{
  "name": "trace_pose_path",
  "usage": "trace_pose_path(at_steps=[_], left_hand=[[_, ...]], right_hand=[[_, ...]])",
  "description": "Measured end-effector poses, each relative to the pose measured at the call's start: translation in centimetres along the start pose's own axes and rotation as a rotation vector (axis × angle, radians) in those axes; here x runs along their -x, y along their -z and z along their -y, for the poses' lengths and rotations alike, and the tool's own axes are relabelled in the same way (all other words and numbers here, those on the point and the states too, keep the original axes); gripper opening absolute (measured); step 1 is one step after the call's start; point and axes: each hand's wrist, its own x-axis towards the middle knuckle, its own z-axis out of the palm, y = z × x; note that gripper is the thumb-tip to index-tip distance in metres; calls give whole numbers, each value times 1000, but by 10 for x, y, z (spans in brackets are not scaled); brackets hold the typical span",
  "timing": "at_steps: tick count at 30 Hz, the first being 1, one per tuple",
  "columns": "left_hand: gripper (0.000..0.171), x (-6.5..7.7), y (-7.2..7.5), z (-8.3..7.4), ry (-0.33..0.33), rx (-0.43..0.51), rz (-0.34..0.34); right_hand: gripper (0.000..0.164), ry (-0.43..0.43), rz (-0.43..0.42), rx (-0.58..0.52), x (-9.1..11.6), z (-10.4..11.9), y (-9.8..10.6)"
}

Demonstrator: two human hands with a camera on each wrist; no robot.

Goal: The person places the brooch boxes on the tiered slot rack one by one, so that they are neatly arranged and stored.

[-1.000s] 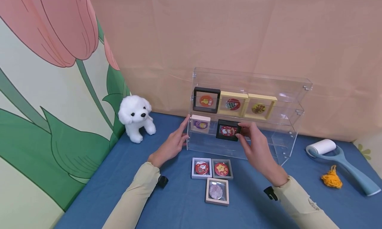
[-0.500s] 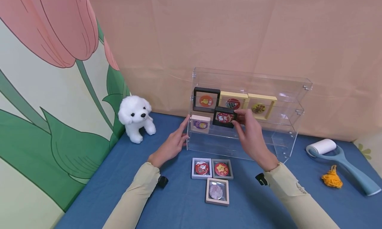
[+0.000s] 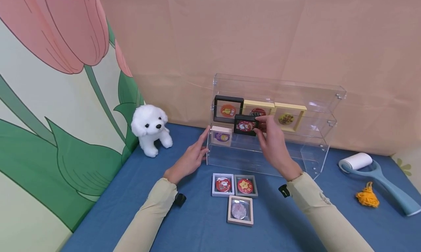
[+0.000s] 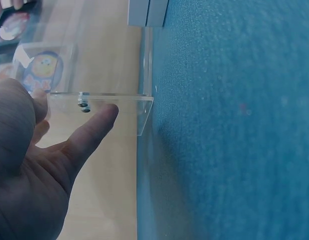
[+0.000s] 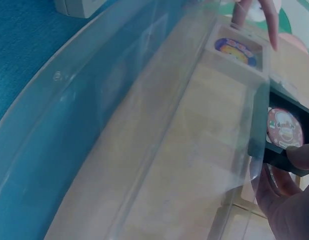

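Note:
My right hand point(image 3: 274, 146) pinches the right edge of a small black display frame point(image 3: 245, 125) with a round red Santa badge. This frame is held at the middle tier of a clear acrylic stepped shelf point(image 3: 235, 157), right of a pale frame point(image 3: 221, 136) with a purple badge. In the head view it overlaps the row behind: a larger black frame point(image 3: 228, 110) and two cream frames point(image 3: 287, 118). My left hand point(image 3: 189, 159), fingers extended, rests against the shelf's left side panel; the left wrist view shows its thumb point(image 4: 97, 127) at the clear edge.
Three framed badges lie flat before the shelf: a white frame point(image 3: 213, 186), a grey one point(image 3: 255, 188) and a beige one point(image 3: 239, 221). A white plush dog point(image 3: 151, 128) sits left. At right are a blue-handled lint roller point(image 3: 391, 186) and orange yarn point(image 3: 367, 196).
My right hand has lifted the black Santa frame from the lower front up and slightly left, beside the pale frame's top. The left hand has stayed at the shelf's side.

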Motion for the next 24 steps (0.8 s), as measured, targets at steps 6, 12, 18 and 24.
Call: trace_pose_path(at_steps=[6,12,18,24], left_hand=[[95,0,0,1,-21,10,1],[98,-1,0,2,-25,8,-1],[97,-1,0,1,-13,-8,-2],[93,0,1,1,-4,-25,-1]], right_hand=[[36,-23,84,57,5,-3,-4],[26,12,136,96,9,-9,-2],[13,34,181,178,13,-13,-3],[15,60,145,178,17,-14,-1]])
